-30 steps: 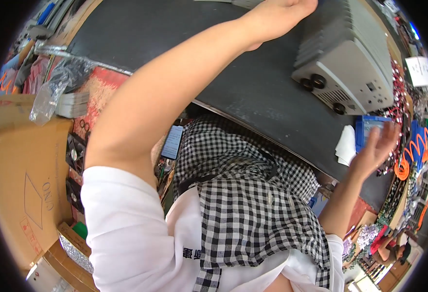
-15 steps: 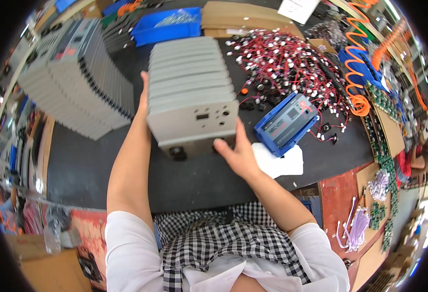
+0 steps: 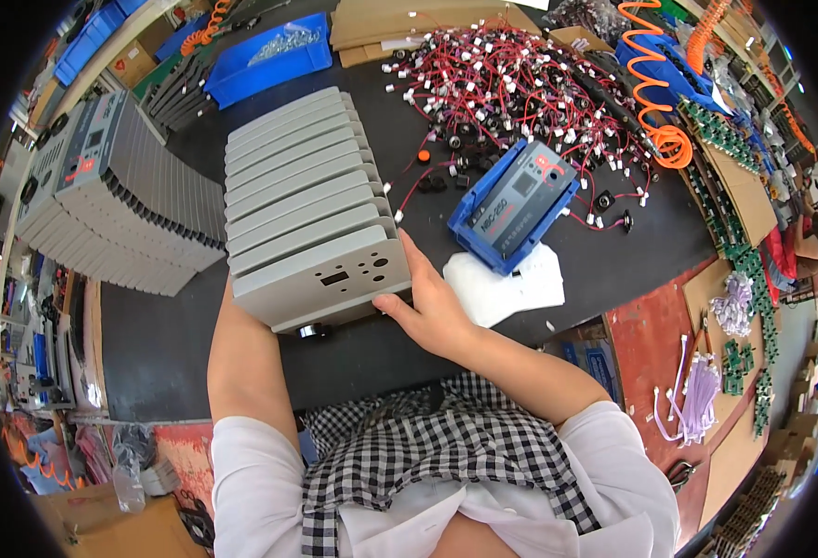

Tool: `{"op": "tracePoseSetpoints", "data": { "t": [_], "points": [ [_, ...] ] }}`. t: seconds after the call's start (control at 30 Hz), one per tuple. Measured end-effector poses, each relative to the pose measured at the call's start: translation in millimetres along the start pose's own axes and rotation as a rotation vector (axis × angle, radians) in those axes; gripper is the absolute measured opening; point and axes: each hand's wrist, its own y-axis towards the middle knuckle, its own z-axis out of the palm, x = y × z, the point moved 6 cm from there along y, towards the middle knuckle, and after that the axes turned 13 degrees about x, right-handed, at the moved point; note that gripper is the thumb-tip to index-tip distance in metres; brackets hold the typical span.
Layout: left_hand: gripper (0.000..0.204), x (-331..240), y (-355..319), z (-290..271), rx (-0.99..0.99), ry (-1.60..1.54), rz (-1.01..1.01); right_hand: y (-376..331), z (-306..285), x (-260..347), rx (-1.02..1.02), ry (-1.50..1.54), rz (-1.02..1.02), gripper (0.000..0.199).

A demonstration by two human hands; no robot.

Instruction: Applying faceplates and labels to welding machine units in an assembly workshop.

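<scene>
A: Where are the hands?

B: The right hand (image 3: 427, 307) lies against the near right corner of the row of grey metal housings (image 3: 311, 214), thumb on the front panel, fingers along the side, pressing rather than closed around it. The left hand is hidden behind that row; only the forearm (image 3: 241, 363) shows, running up to its near left corner, so I cannot tell its grip.

A: And the row itself?

B: It stands on the black bench (image 3: 148, 344), just in front of the person, front panel with small holes facing them. Something dark and round pokes out under the panel's lower edge; too small to identify.

A: What's around it?

B: A second grey stack (image 3: 120, 200) to the left, partly bent by the lens. To the right, a blue-framed unit (image 3: 513, 205) on a white sheet (image 3: 506, 288), beyond them a tangle of red wires (image 3: 511, 84). A blue bin (image 3: 269, 60) sits at the far edge.
</scene>
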Motion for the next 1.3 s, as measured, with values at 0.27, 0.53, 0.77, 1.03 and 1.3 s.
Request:
{"op": "tracePoseSetpoints", "data": {
  "t": [0.27,0.53,0.77,1.03,1.3],
  "points": [
    [0.062,20,-40,16,-0.079,-0.016,0.081,-52,6,9,0.047,-0.011,-0.015,0.074],
    [0.059,6,-31,47,-0.095,0.011,0.217,-70,13,-3,-0.14,0.121,-0.083,0.06],
    [0.041,29,-139,61,-0.478,0.547,0.528,-85,10,-24,-0.215,0.164,-0.056,0.029],
    [0.024,51,-148,85,-0.429,0.856,0.383,-89,10,-21,-0.184,0.094,0.0,0.021],
    [0.031,57,-150,80,-0.427,0.822,0.449,-94,7,-18,-0.226,0.183,-0.078,0.02]
  ]
}}
